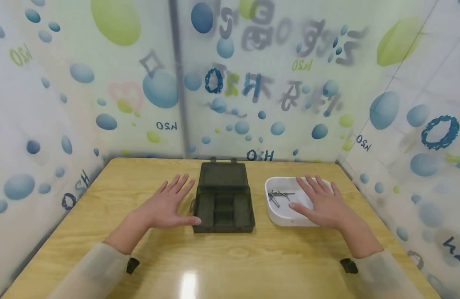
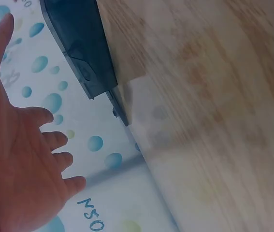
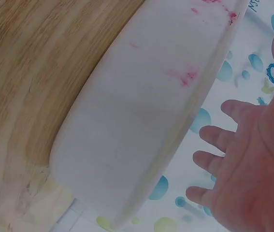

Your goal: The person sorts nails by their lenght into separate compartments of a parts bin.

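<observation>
A dark, see-through plastic case (image 1: 223,209) lies with its lid raised at the back, and its inside is split into compartments. My left hand (image 1: 166,205) is spread beside the case, its thumb overlapping the near left corner in the head view. In the left wrist view the palm (image 2: 23,169) faces the camera and holds nothing. To the right sits a white plastic tub (image 1: 276,216) with several metal screws (image 1: 277,195) at its left side. Over the tub's right part my right hand (image 1: 323,203) spreads its fingers, holding nothing; it hides some of the tub.
Both things stand on a wood-grain table (image 1: 230,261) whose far edge meets a patterned wall panel (image 1: 230,124). Side panels rise along the left and right. Pink marks (image 3: 189,77) show on the tub's outer wall. A dark strap (image 1: 133,265) is at the left sleeve.
</observation>
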Tool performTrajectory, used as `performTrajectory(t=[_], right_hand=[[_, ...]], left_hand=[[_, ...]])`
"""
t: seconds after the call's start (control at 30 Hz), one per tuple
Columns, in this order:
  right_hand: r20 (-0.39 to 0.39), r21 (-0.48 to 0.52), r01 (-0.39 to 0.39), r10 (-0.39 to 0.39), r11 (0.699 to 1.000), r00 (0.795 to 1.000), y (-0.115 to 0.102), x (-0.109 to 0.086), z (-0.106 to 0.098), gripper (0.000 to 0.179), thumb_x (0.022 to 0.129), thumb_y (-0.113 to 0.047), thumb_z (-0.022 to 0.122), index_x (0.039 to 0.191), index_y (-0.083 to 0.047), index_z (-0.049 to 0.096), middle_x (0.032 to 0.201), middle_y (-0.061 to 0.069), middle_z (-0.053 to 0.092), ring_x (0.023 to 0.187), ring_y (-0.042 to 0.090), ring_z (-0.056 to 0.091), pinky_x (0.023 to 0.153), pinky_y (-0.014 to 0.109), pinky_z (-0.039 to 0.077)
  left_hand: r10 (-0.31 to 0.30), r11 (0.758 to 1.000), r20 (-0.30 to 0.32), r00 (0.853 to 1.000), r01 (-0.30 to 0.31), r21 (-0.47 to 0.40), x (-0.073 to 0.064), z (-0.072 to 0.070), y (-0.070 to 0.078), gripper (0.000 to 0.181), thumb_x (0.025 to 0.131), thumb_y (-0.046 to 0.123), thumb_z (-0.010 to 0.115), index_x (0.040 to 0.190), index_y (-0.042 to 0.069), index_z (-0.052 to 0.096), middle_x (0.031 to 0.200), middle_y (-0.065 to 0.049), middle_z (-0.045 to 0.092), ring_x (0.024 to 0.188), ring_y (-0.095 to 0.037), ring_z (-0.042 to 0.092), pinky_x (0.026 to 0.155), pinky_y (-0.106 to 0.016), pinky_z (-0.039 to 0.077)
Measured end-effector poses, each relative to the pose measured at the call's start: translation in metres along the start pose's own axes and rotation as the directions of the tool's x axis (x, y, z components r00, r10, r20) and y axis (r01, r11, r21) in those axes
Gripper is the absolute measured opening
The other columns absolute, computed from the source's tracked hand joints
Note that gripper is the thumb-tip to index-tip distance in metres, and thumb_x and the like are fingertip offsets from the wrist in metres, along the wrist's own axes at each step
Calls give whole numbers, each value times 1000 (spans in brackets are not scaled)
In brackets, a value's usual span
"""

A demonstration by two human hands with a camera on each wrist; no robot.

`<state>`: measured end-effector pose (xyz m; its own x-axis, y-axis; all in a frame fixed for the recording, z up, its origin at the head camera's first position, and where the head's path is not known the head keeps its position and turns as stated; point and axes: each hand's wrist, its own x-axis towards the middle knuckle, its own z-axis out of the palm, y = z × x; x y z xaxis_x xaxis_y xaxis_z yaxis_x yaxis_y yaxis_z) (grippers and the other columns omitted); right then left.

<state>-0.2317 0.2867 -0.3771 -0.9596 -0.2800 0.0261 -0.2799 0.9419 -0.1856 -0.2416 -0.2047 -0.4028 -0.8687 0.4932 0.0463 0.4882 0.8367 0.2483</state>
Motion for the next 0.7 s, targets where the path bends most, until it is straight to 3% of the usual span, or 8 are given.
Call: performTrajectory(t=[0.13,0.3,0.53,0.7], right_hand=[[-15,9,12,-12,1000,1000,4,6,-2,91,108,-72,48,175,-13,30,175,27,35,161,55,31,128,76,18],[-24,108,3,-1,994,1000,12,17,0,81,113,-65,47,168,-7,43,165,27,51,147,51,53,120,68,42],[-42,285,62,-52,957,998,21,36,12,56,114,-44,59,151,-2,64,138,19,73,119,35,72,106,58,56],[31,360,50,-65,932,997,22,52,22,40,112,-35,65,139,-7,73,122,11,77,103,21,70,94,44,57]], left_hand=[[0,999,25,1000,1,-53,7,1,-6,121,94,82,66,178,14,12,185,-19,9,170,-48,8,133,-71,14],[3,987,88,996,11,-162,13,2,-13,120,94,78,70,178,13,14,183,-23,16,168,-51,17,130,-72,24],[5,965,162,987,38,-261,14,7,-21,121,93,74,75,178,14,13,182,-24,18,167,-52,20,128,-73,27],[11,955,210,978,52,-292,14,11,-24,119,94,73,75,179,16,12,182,-21,22,165,-51,25,127,-72,28]])
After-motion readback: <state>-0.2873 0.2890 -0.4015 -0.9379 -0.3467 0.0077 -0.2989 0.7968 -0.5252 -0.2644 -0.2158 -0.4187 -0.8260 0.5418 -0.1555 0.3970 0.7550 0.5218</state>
